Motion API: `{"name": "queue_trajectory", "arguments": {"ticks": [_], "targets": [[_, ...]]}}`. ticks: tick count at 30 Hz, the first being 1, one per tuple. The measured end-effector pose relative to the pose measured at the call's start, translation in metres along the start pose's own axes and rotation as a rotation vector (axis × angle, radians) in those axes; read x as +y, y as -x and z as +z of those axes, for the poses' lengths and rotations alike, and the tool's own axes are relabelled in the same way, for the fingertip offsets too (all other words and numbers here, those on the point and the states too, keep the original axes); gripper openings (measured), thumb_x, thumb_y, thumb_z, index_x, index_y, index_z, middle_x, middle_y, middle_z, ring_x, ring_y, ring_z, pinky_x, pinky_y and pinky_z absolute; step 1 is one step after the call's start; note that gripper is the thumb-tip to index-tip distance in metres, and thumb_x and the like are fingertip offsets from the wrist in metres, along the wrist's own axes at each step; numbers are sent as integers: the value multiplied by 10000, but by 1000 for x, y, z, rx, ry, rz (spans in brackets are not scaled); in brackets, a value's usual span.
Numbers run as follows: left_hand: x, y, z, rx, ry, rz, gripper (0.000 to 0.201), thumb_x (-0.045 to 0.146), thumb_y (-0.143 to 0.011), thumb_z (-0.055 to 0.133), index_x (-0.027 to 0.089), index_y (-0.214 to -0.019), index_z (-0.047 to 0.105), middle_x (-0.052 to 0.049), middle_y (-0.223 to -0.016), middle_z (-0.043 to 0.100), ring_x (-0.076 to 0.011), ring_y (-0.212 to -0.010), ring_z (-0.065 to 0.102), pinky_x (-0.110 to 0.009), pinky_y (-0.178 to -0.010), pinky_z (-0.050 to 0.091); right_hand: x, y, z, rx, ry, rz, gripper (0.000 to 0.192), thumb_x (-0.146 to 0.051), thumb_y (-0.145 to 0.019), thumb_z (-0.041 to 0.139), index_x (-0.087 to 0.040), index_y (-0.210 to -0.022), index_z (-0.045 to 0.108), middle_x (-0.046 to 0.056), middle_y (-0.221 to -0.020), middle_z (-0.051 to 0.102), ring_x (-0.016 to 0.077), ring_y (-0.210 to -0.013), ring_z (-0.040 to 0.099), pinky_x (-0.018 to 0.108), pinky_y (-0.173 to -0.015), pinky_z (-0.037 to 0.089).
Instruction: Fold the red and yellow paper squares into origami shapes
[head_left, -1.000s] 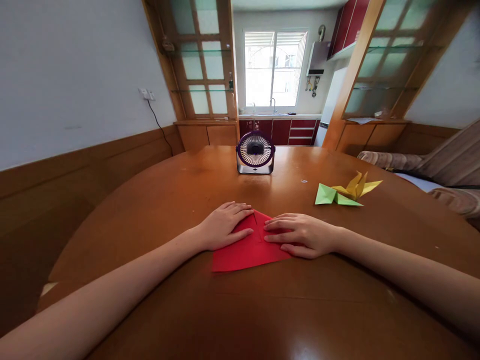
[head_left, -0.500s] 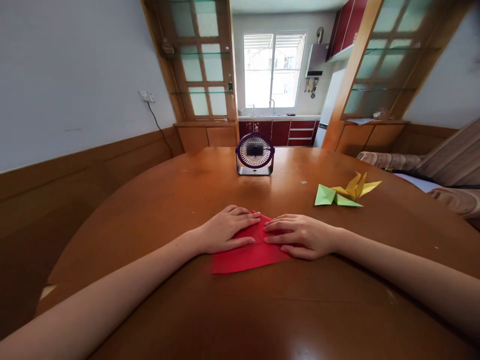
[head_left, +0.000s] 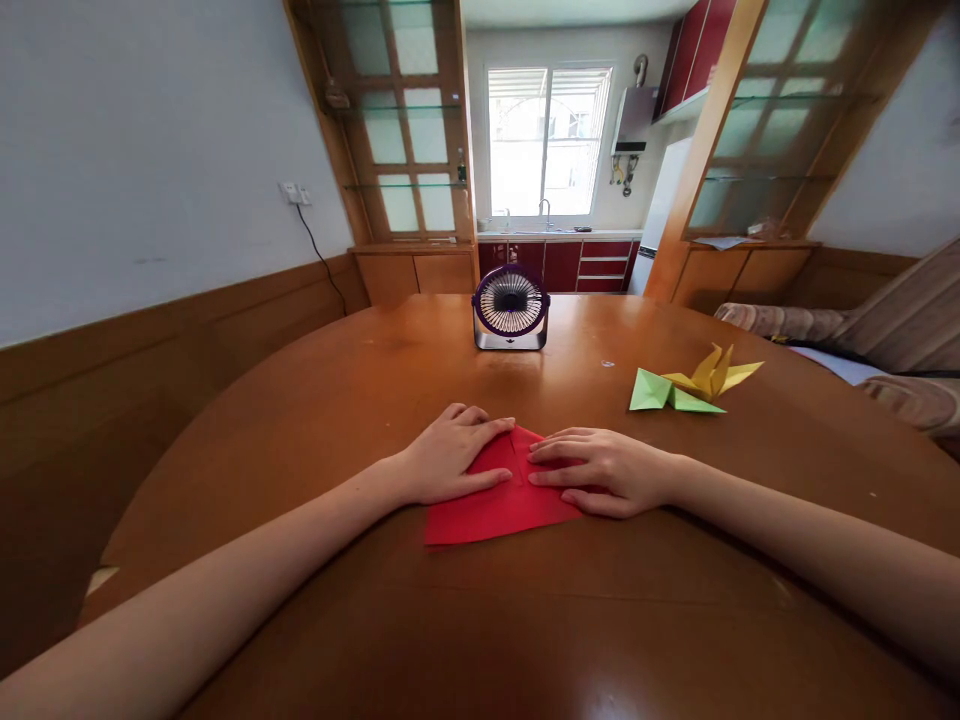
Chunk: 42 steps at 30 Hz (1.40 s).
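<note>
As red paper lies beneath both, left grip spread unclenched, right grip likewise

Worn on the person's head, the one camera looks out above the near side of a wooden table, facing forward and tilted down. Its wide view takes in the tabletop close by at 6 o'clock and a bright window far off, near 12. The left hand and right hand lie fairly near, around the centre. A pale wall stands at 10 o'clock, a glass-paned cabinet at 2.
</note>
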<state>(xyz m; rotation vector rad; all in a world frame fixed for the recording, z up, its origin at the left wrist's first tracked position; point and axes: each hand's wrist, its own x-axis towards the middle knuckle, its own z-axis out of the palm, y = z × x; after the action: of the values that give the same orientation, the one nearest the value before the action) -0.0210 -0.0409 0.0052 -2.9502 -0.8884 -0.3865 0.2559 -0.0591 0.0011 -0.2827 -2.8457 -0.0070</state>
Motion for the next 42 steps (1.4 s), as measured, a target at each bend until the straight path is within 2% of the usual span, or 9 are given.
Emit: {"name": "queue_trajectory", "arguments": {"ticks": [4,7,11,14,18,24,28,33,42], "targets": [[0,0,0,-1,-14,-38,670,576,-893,486,146,-1404,435,-163,-1225,602,-296,-1140,517,-451,-1007,344,1,0,0,2,0,-3,412,-282,-957,461,-169,-1346,534,153,-1322,558,254,-1266,488,450,-1032,436],[-3,0,3,6,8,-41,707,592,-889,488,148,-1432,396,-162,-1304,568,-304,-1215,487,-464,-1051,317,0,0,0,6,1,-3,409,-283,-959,459,-172,-1345,537,150,-1319,561,253,-1262,493,450,-1034,435],[-8,0,5,-33,31,44,641,566,-933,440,219,-1463,347,-101,-1487,415,-285,-1391,332,-503,-1157,159,-1,0,0,19,-10,-1,400,-281,-957,462,-171,-1331,549,150,-1317,563,247,-1261,496,443,-1044,428],[-9,0,5,-73,65,135,544,486,-975,408,260,-1466,345,-60,-1529,342,-240,-1431,274,-477,-1180,144,-1,0,0,12,-15,10,396,-279,-953,469,-166,-1322,558,152,-1312,567,246,-1261,497,438,-1048,424],[-10,1,3,-72,139,203,490,410,-988,420,279,-1458,364,-53,-1494,402,-209,-1413,321,-435,-1165,248,0,1,0,15,-19,8,395,-282,-953,472,-171,-1322,559,150,-1300,576,248,-1255,502,440,-1039,430],[-11,3,3,0,113,318,372,328,-984,445,284,-1343,533,-53,-1432,487,-228,-1351,427,-456,-1147,306,0,1,1,25,-16,4,401,-285,-954,468,-178,-1331,551,150,-1305,573,247,-1245,509,443,-1032,435],[-12,4,2,6,154,311,348,315,-978,466,272,-1304,579,-65,-1409,510,-238,-1323,465,-442,-1109,381,0,1,1,8,-16,12,403,-276,-951,473,-168,-1331,551,152,-1305,573,247,-1248,506,437,-1038,432],[-13,5,1,-5,213,306,342,315,-973,485,304,-1303,576,-44,-1409,507,-228,-1330,455,-437,-1121,374,0,1,1,23,-24,2,416,-271,-948,480,-186,-1352,530,146,-1304,574,241,-1250,505,433,-1032,437],[-13,5,1,1,161,330,349,308,-976,480,272,-1310,574,-59,-1404,511,-223,-1317,472,-414,-1117,380,0,1,0,14,-16,-3,417,-276,-955,466,-180,-1357,525,149,-1314,567,247,-1249,506,435,-1027,442]]}}
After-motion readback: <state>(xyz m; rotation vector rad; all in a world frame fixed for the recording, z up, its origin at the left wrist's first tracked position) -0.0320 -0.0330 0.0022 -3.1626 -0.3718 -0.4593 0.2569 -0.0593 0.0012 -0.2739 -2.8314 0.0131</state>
